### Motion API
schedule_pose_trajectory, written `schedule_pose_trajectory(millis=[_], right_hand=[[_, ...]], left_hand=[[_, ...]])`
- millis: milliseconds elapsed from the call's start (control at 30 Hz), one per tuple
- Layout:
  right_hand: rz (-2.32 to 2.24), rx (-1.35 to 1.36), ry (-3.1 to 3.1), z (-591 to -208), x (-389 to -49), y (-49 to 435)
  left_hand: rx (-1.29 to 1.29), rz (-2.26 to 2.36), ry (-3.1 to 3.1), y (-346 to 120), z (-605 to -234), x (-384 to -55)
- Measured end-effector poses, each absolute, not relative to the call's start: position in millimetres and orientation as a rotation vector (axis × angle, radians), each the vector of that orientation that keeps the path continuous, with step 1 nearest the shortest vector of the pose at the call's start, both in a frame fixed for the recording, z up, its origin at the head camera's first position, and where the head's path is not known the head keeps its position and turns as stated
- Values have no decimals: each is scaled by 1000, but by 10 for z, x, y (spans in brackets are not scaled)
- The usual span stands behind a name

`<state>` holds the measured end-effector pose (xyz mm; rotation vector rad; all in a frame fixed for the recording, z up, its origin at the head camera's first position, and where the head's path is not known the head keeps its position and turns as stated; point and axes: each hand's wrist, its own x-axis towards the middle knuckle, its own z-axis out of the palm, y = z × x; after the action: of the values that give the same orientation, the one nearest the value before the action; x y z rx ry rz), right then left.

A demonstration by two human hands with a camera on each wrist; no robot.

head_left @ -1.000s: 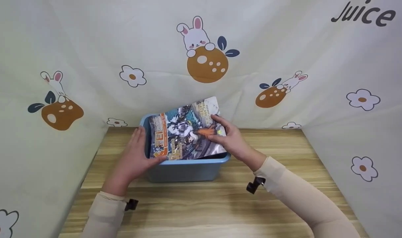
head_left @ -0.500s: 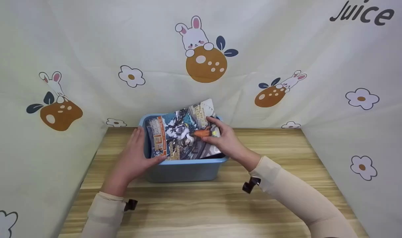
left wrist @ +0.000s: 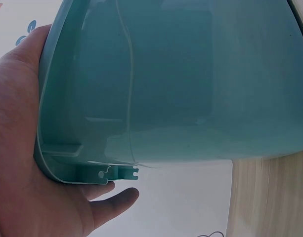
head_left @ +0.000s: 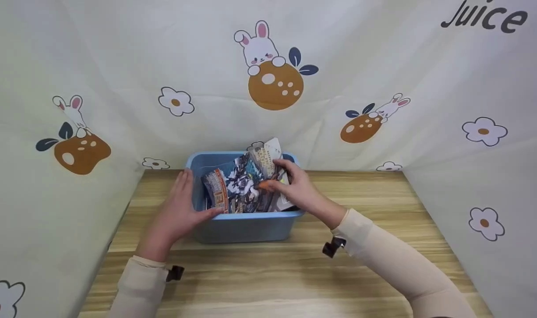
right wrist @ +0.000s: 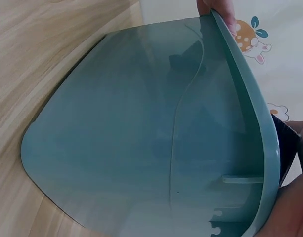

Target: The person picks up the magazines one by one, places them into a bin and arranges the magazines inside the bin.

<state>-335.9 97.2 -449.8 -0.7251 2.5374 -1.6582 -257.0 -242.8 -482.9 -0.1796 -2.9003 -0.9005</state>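
Observation:
In the head view a light-blue plastic bin (head_left: pixel 246 229) stands on the table. A magazine (head_left: pixel 240 176) with a colourful illustrated cover leans in it, bowed, its white top corner above the back rim. My right hand (head_left: pixel 299 185) grips the magazine near its right edge, thumb and a finger on the cover. My left hand (head_left: pixel 177 212) rests around the bin's front left corner, thumb along the front rim and straight fingers against the left side. In the left wrist view its fingers (left wrist: pixel 115 205) extend beside the bin's wall. The magazine's lower part is hidden inside.
The wood-grain table (head_left: pixel 268 278) runs toward me, with more surface right of the bin. A pale cloth (head_left: pixel 361 57) printed with rabbits, oranges and flowers hangs behind and at both sides, close behind the bin.
The magazine has moved down into the bin, turned a little and bowed more, and the back rim has come into sight. My right hand has shifted slightly left; my left hand stays.

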Motion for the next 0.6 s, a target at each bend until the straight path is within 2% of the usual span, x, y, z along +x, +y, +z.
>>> schedule_pose_trajectory(millis=[200,333,467,600], right_hand=[[-1903,-625,2581,-4490,-3381,1057],[-1961,-651,2633,-4450,-3422,1191],[-1899,-730,2720,-4456,-3462,1398],[-1635,-861,2878,-4502,-3538,1714]], left_hand=[[-188,-900,-2897,-2427,-4818,-2558],[-192,-903,-2889,-2426,-4798,-2564],[-207,-921,-2898,-2452,-4759,-2574],[-238,-930,-2912,-2522,-4653,-2583]])
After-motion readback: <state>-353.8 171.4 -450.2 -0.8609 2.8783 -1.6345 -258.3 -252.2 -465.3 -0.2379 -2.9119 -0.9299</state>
